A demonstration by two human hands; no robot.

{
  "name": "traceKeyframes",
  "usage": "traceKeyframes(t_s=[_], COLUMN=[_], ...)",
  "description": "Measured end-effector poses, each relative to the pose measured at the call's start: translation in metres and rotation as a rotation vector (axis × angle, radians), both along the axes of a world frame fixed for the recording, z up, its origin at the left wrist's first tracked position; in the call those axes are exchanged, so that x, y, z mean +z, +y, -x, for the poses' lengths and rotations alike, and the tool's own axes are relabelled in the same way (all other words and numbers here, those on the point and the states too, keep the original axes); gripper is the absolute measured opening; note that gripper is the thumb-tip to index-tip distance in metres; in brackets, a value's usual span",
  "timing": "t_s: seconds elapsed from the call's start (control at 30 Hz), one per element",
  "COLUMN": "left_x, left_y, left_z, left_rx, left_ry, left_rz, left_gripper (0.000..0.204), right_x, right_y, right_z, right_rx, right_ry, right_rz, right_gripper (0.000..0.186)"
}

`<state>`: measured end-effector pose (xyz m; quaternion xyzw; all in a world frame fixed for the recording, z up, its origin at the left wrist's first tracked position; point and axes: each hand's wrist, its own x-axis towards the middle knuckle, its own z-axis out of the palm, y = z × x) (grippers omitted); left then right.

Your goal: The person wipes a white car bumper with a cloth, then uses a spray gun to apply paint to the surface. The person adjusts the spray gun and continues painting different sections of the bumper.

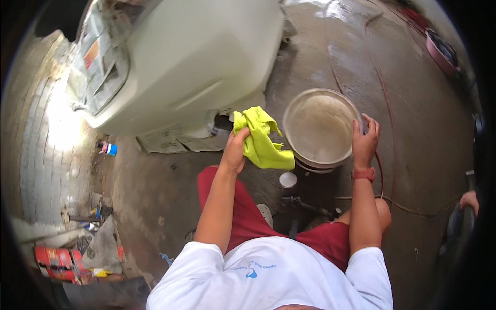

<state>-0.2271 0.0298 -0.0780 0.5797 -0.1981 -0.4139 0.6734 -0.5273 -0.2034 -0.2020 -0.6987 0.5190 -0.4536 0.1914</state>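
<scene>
A bright yellow-green cloth [261, 139] hangs bunched from my left hand [236, 153], pinched between thumb and fingers. It droops toward the left side of a round, pale bucket [321, 164], whose inside looks dull and brownish; I cannot tell how much liquid it holds. At the bucket's right rim is my right hand [365, 142], with the thumb over the edge and the fingers curled outside it. Just ahead of my left hand stands a pale, whitish vehicle body panel [191, 57], its edges masked with newspaper [98, 62].
A small white lid [288, 180] lies by the bucket. Reddish hoses [385, 88] run over the wet concrete floor. A blue-and-white can [109, 149] and red boxes [62, 263] with clutter are on the left. A pink basin [442, 53] sits far right, another person's hand [470, 201] below it.
</scene>
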Motion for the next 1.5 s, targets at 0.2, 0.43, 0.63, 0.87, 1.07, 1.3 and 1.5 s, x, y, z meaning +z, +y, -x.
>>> traceKeyframes(t_s=[0.2,0.43,0.63,0.87,1.07,1.3,1.5], left_x=[0.039,0.032,-0.072,-0.114,-0.139,-0.14,-0.141], left_y=[-0.027,-0.073,-0.08,-0.082,-0.085,-0.086,-0.115], left_z=[0.053,0.135,0.194,0.195,0.204,0.215,0.236], left_rx=[-0.27,-0.373,-0.527,-0.563,-0.398,-0.389,-0.439], left_ry=[0.341,0.395,-1.4,-1.441,-1.426,-1.458,-1.508], left_rz=[0.116,0.139,-0.418,-0.33,-0.354,-0.209,-0.14], left_gripper=[0.048,0.048,0.058,0.053,0.055,0.062,0.065], right_x=[-0.048,-0.023,-0.009,-0.042,-0.08,-0.072,-0.076], right_y=[-0.026,-0.019,-0.012,-0.002,-0.005,0.005,-0.017], right_z=[0.027,0.04,0.045,0.05,0.024,0.02,0.044], right_rx=[-0.111,0.09,0.165,0.228,-0.013,-0.228,-0.363], right_ry=[-0.748,-0.762,-0.651,-0.262,-0.275,-0.313,-0.453], right_rz=[-0.656,-0.928,-1.022,-0.76,-0.601,-0.571,-0.439], right_gripper=[0.066,0.066,0.074,0.087,0.062,0.038,0.036])
